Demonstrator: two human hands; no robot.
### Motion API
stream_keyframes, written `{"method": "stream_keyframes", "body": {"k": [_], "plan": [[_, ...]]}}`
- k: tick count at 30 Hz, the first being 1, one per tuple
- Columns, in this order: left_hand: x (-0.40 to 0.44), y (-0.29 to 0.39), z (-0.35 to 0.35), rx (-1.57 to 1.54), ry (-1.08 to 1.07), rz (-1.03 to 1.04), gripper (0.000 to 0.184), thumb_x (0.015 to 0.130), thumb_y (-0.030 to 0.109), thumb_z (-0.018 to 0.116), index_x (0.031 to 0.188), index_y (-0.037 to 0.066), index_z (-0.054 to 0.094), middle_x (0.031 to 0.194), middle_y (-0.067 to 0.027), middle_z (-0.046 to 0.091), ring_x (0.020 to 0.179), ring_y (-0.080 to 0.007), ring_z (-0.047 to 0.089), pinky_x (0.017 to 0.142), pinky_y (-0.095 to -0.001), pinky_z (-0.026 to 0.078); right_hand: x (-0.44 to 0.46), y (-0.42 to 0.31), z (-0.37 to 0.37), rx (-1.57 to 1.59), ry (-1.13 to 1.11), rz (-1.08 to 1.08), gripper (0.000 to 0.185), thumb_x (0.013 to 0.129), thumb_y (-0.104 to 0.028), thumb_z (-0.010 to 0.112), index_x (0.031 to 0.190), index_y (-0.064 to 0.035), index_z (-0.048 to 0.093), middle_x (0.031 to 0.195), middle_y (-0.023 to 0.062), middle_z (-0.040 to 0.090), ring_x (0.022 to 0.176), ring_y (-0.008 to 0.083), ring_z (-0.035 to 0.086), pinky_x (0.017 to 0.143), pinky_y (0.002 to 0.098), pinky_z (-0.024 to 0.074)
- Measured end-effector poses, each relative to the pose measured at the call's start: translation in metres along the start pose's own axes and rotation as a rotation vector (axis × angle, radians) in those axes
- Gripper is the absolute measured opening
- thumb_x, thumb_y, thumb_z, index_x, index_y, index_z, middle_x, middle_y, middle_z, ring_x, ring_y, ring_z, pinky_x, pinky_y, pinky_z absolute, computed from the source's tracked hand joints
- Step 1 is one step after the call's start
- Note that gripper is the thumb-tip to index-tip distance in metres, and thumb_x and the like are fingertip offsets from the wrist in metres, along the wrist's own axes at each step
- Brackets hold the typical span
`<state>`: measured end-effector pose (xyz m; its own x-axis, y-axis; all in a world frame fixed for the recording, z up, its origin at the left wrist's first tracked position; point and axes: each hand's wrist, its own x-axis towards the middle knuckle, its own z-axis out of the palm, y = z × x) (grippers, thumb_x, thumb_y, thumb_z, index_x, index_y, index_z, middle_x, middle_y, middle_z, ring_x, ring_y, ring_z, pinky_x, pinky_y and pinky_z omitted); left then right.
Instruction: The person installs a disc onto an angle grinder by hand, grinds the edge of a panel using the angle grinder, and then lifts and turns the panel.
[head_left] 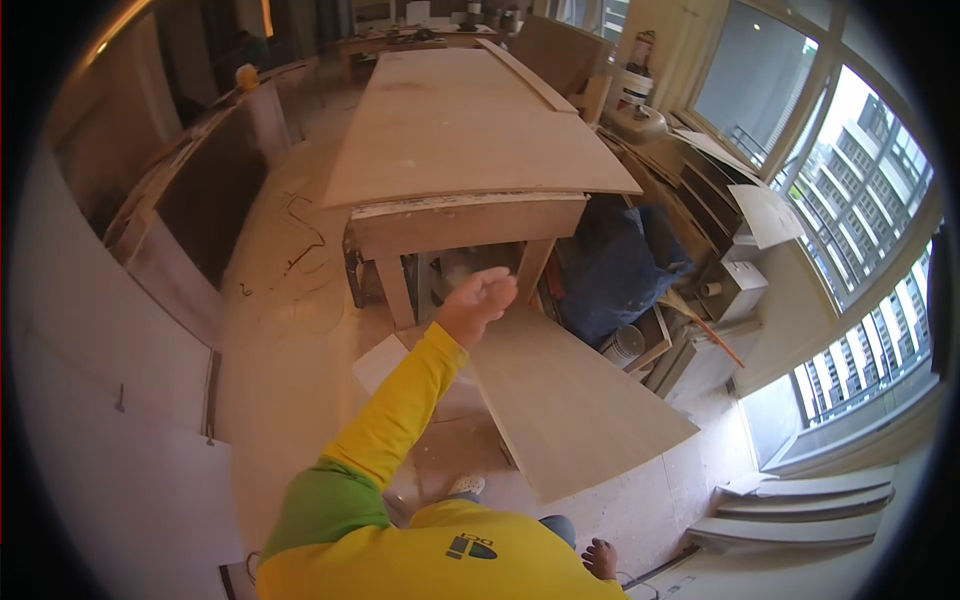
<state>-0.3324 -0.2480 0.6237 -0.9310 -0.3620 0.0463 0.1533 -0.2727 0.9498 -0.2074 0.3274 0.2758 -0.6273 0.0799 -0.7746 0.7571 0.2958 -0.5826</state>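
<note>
My left hand (478, 305) reaches forward in front of the table's near end, its fingers pressed together and curled, with nothing visible in them. Below and right of it, a large flat board (575, 400) slopes down from under the table's end. My right hand (600, 558) hangs low beside my body at the bottom right, fingers slightly apart and nothing seen in it. Ahead stands a long wooden table (470, 225) with a wide sheet (460, 130) on top. A narrow strip (525, 75) lies along the sheet's far right side.
Right of the table are a blue plastic-like bag (625, 265), a clear bucket (625, 345) and stacked panels. Curved pieces (800, 510) lie at the lower right. A long cabinet (205, 190) stands at left. A cord (305, 235) trails over the floor.
</note>
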Motion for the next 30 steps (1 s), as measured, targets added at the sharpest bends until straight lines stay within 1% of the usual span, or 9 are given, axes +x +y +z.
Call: {"method": "stream_keyframes", "body": {"k": [1,2,3,6,7,10,15,24,30], "plan": [[-0.011,0.033,0.023,0.003,-0.056,0.132,0.062,0.093,0.038,0.069,0.140,0.004,0.048,0.136,-0.0123,0.057,0.124,-0.0220,0.056,0.102,-0.0349,0.045,0.004,-0.023,-0.005,0.074,0.068,0.041,0.042,0.091,-0.030,0.058,0.124,-0.0032,0.057,0.094,0.0116,0.064,0.075,0.0230,0.064,0.056,0.0389,0.0502],[-0.024,0.063,0.046,0.013,-0.112,0.262,0.064,0.093,0.040,0.069,0.141,0.003,0.047,0.138,-0.0133,0.056,0.125,-0.0232,0.056,0.103,-0.0354,0.044,0.017,-0.034,-0.018,0.077,0.014,0.002,0.042,0.092,-0.029,0.056,0.125,-0.0029,0.056,0.106,0.0146,0.063,0.078,0.0254,0.066,0.057,0.0375,0.0516],[-0.037,0.086,0.067,-0.020,-0.179,0.345,0.068,0.092,0.042,0.070,0.142,0.003,0.046,0.139,-0.0141,0.055,0.127,-0.0245,0.055,0.105,-0.0366,0.043,0.029,-0.048,-0.024,0.054,-0.012,-0.009,0.042,0.092,-0.029,0.056,0.125,-0.0029,0.056,0.106,0.0146,0.063,0.078,0.0254,0.066,0.057,0.0375,0.0516],[-0.086,0.147,0.129,-0.055,-0.351,0.490,0.086,0.084,0.048,0.078,0.145,0.000,0.041,0.144,-0.0170,0.051,0.130,-0.0280,0.053,0.109,-0.0403,0.040,0.057,-0.088,-0.041,0.002,-0.059,-0.092,0.049,0.091,-0.033,0.060,0.129,-0.0033,0.054,0.105,0.0148,0.064,0.078,0.0259,0.066,0.059,0.0380,0.0531],[-0.098,0.156,0.148,0.039,-0.356,0.644,0.082,0.081,0.040,0.082,0.142,0.000,0.044,0.140,-0.0149,0.054,0.127,-0.0250,0.053,0.108,-0.0396,0.040,0.066,-0.096,-0.050,-0.031,-0.076,-0.095,0.049,0.091,-0.033,0.060,0.129,-0.0033,0.054,0.105,0.0148,0.064,0.078,0.0259,0.066,0.059,0.0380,0.0531],[-0.126,0.169,0.202,0.153,-0.365,0.864,0.082,0.081,0.039,0.082,0.142,0.000,0.044,0.139,-0.0149,0.054,0.127,-0.0249,0.054,0.108,-0.0395,0.041,0.082,-0.130,-0.062,-0.218,-0.249,-0.130,0.050,0.091,-0.036,0.059,0.127,-0.0027,0.055,0.103,0.0135,0.065,0.078,0.0234,0.066,0.060,0.0361,0.0536],[-0.150,0.160,0.270,0.221,-0.343,1.003,0.082,0.081,0.039,0.083,0.142,0.000,0.045,0.138,-0.0148,0.054,0.126,-0.0248,0.054,0.108,-0.0393,0.041,0.097,-0.148,-0.087,-0.107,-0.322,-0.278,0.056,0.089,-0.040,0.061,0.130,-0.0011,0.055,0.104,0.0137,0.065,0.079,0.0224,0.067,0.061,0.0338,0.0537],[-0.161,0.146,0.360,0.284,-0.352,1.109,0.081,0.080,0.037,0.083,0.141,-0.001,0.045,0.137,-0.0148,0.055,0.125,-0.0246,0.054,0.108,-0.0389,0.041,0.092,-0.169,-0.098,-0.203,-0.466,-0.218,0.060,0.089,-0.042,0.060,0.133,-0.0012,0.053,0.111,0.0153,0.065,0.088,0.0252,0.067,0.070,0.0368,0.0546],[-0.160,0.141,0.380,0.292,-0.354,1.127,0.081,0.079,0.036,0.084,0.140,-0.001,0.046,0.136,-0.0147,0.056,0.125,-0.0245,0.055,0.107,-0.0386,0.041,0.112,-0.177,-0.110,-0.167,-0.480,-0.268,0.062,0.088,-0.044,0.061,0.133,-0.0026,0.053,0.113,0.0157,0.065,0.088,0.0259,0.067,0.071,0.0378,0.0542]]}}
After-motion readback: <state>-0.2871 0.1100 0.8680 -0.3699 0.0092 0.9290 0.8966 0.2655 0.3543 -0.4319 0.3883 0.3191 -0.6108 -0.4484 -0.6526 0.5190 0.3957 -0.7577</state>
